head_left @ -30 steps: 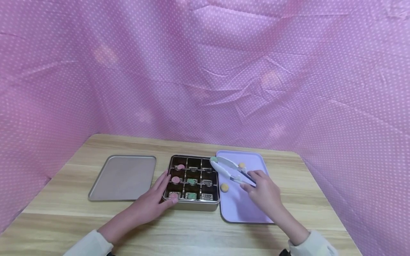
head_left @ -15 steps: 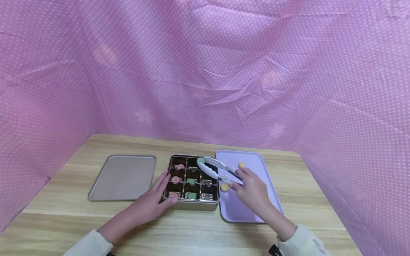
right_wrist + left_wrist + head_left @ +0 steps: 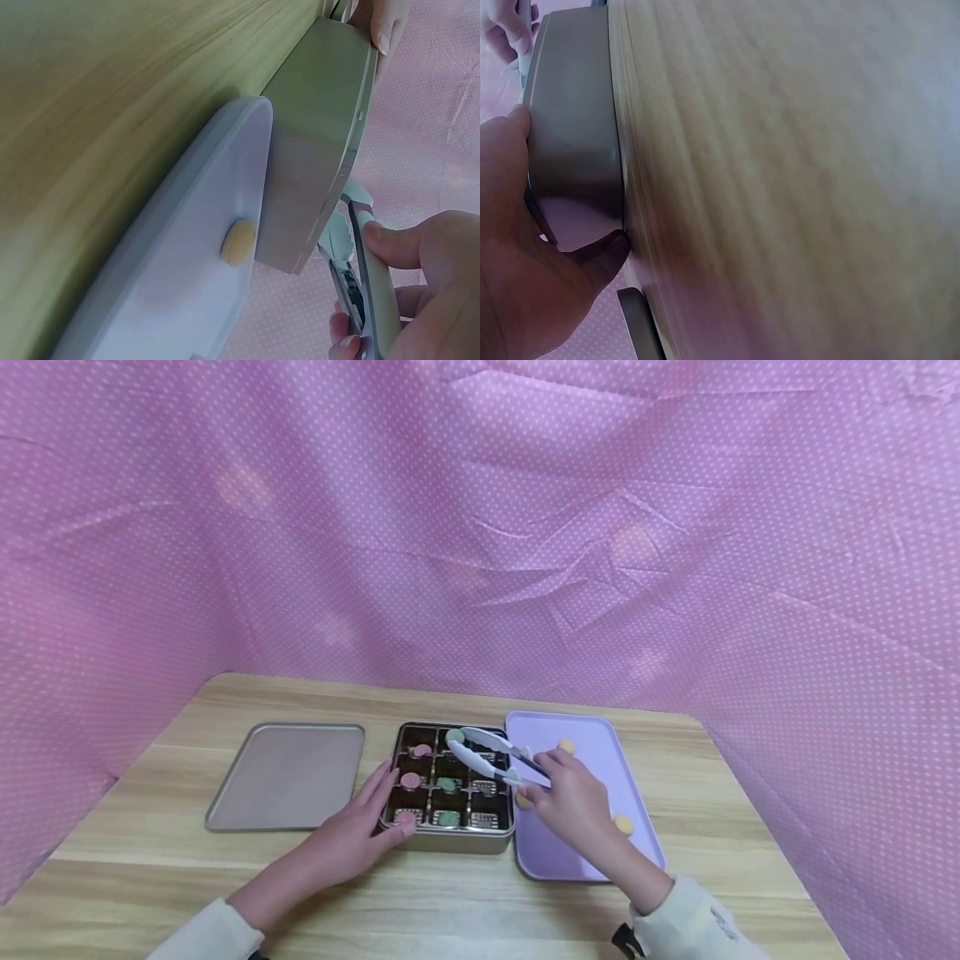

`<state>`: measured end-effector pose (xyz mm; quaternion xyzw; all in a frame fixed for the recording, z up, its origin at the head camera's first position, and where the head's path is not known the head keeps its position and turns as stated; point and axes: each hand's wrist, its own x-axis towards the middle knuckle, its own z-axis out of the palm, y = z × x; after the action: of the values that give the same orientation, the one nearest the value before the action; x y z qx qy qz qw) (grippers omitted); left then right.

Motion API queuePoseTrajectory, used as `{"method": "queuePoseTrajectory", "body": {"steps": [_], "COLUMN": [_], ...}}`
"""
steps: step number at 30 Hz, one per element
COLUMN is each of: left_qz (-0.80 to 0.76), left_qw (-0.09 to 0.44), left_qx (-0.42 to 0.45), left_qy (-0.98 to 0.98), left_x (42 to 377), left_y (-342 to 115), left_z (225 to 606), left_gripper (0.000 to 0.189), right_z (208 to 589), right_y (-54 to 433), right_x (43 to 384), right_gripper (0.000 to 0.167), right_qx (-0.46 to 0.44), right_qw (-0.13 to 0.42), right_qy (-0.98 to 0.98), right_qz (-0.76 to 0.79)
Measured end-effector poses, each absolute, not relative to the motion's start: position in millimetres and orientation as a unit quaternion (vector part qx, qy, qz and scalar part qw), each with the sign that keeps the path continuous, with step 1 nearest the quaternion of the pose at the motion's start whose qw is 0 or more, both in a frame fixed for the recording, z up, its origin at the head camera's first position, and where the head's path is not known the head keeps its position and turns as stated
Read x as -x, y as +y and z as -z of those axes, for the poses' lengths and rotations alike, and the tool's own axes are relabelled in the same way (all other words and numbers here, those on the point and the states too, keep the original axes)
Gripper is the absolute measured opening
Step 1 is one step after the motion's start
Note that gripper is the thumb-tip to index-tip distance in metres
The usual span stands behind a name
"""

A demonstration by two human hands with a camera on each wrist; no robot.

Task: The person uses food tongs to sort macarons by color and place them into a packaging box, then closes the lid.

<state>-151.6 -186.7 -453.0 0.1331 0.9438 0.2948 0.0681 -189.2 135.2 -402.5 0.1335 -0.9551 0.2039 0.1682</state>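
Gripped in the right hand, white-tipped tongs are held with their arms bowed apart and their tips drawn in about a green cookie; how firmly it is pinched cannot be told. Over the last second the cookie has been carried leftward, from the right edge of a divided tin to the back compartment of the middle column, where it is seen at the opening, not yet let go. Most of the crossing is thus judged to be done, with the release still to be made. By the same shift, a yellow cookie has been uncovered on the purple tray. The tongs are pointed toward the back left, their long axis slanted from the hand across the tin's back right part; no clear long axis is shown by the round cookie. Three pink cookies are ranged down the left column. The tin's front left corner is touched by the left hand, its fingers laid along the side.
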Motion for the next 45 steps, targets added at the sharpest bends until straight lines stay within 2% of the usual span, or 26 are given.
{"method": "queuePoseTrajectory", "body": {"steps": [7,14,24,33,40,45], "left_qz": [-0.294,-0.293,-0.293,-0.295,-0.293,-0.292], "left_qw": [0.062,0.064,0.065,0.065,0.065,0.065], "left_qx": [-0.136,-0.136,-0.136,-0.135,-0.134,-0.135], "left_qy": [0.944,0.944,0.944,0.944,0.944,0.945], "left_x": [151.6,150.9,151.0,150.7,150.4,151.5], "left_y": [-186.9,-185.9,-185.5,-185.9,-186.0,-186.1], "left_z": [451.9,450.9,450.0,448.9,449.1,450.4], "left_gripper": [0.098,0.098,0.098,0.098,0.097,0.097], "right_z": [404.8,405.4,403.0,400.6,399.5,399.0], "right_y": [132.9,134.0,138.2,149.3,160.4,169.8], "right_x": [190.0,188.0,186.1,178.6,172.6,166.7], "right_gripper": [0.043,0.05,0.048,0.046,0.051,0.052], "right_qx": [-0.137,-0.128,-0.114,-0.114,-0.1,-0.1], "right_qw": [0.171,0.167,0.155,0.157,0.149,0.167], "right_qy": [-0.954,-0.957,-0.959,-0.959,-0.961,-0.958], "right_qz": [-0.204,-0.202,-0.208,-0.207,-0.211,-0.211]}}
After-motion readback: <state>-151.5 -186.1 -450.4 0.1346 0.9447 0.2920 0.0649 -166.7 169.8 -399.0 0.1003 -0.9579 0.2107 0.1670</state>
